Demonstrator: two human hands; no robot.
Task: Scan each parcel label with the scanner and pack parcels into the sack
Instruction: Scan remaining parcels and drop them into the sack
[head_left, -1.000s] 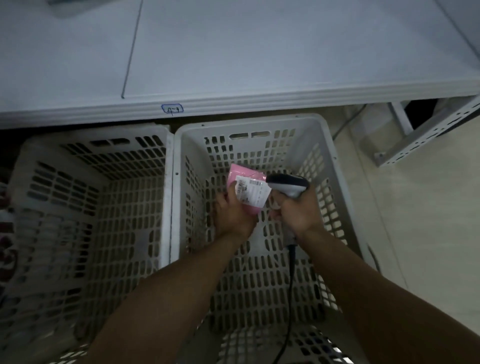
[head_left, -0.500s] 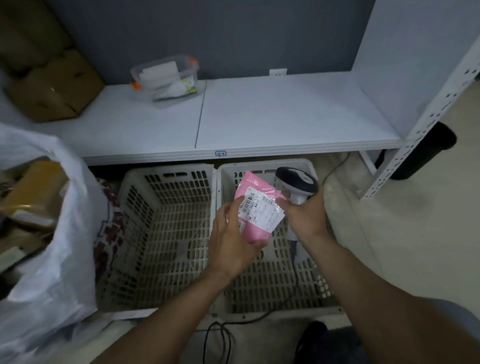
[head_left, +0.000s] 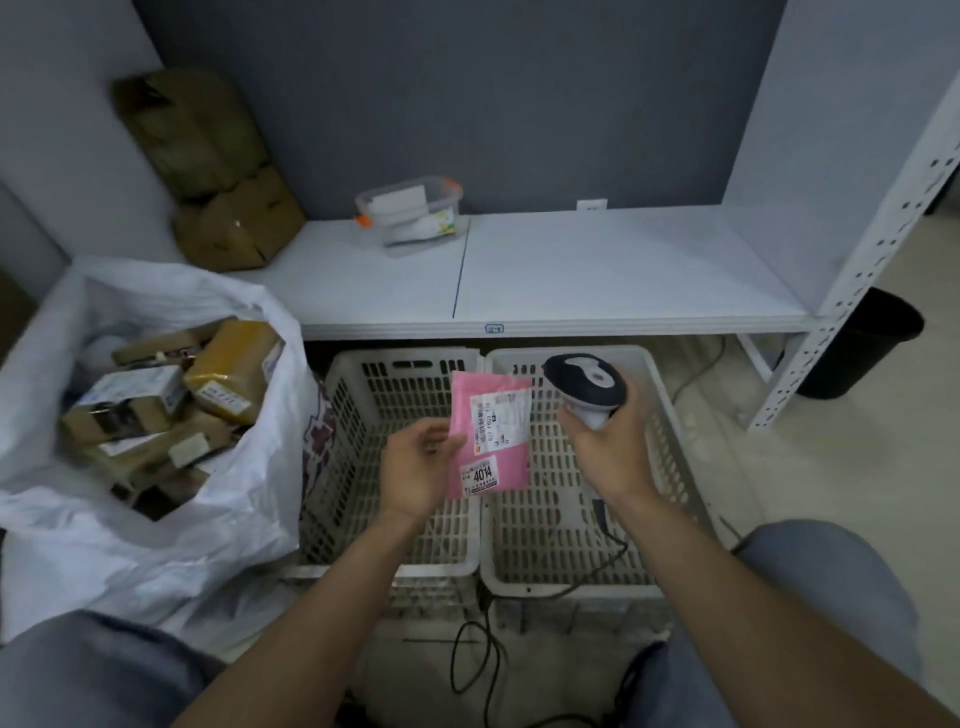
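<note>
At the far left, an open white sack (head_left: 156, 530) is seen on the floor, filled with brown taped parcels (head_left: 234, 358) whose labels face upward. Behind it, bulky brown packages (head_left: 208, 171) are stacked against the wall at the left end of a white shelf (head_left: 623, 270), and a clear lidded container (head_left: 410, 213) with orange clips is set further along the same shelf. Under the shelf edge two white slotted baskets are placed side by side, touching: the left basket (head_left: 405, 356) and the right basket (head_left: 639, 353). Above their shared rims a flat pink parcel (head_left: 514, 467) is held upright, its left edge pinched between thumb and fingers of the left hand (head_left: 421, 473). A white shipping label (head_left: 498, 415) and a smaller sticker (head_left: 482, 475) reading 4014 are turned toward the camera. Just beside the parcel, to its right, a dark-and-white scanner (head_left: 584, 382) is gripped by its handle in the right hand (head_left: 610, 447), fingers wrapped around it. A black cable (head_left: 608, 545) is trailed from the handle down over the right basket's front rim to the floor. At the far right, a perforated white rack post (head_left: 857, 260) is stood in front of a black bin (head_left: 857, 348).
</note>
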